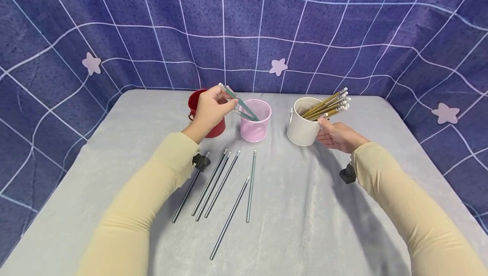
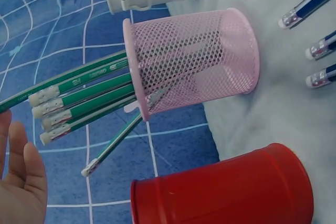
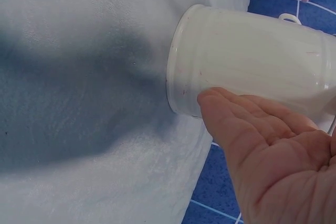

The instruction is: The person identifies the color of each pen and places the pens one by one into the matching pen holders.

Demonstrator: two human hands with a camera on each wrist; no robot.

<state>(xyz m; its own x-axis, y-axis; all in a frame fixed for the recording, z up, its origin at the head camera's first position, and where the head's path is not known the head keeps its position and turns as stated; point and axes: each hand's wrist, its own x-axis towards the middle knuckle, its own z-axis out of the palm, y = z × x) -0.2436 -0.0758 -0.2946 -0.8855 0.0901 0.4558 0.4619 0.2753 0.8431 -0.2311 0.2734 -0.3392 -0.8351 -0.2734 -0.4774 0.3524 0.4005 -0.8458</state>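
My left hand pinches a green pencil whose lower end is inside the pink mesh cup. Several other green pencils lean in that cup, their white erasers outward. At the left edge of the left wrist view, part of the hand shows beside the pencils. My right hand rests against the side of the white bucket, fingers fairly straight along its wall in the right wrist view. Several gold-coloured pencils lean to the right in the bucket.
A red bucket stands left of the pink cup, partly behind my left hand. Several dark pencils and one green pencil lie on the grey-covered table. A blue curtain with white grid lines hangs behind.
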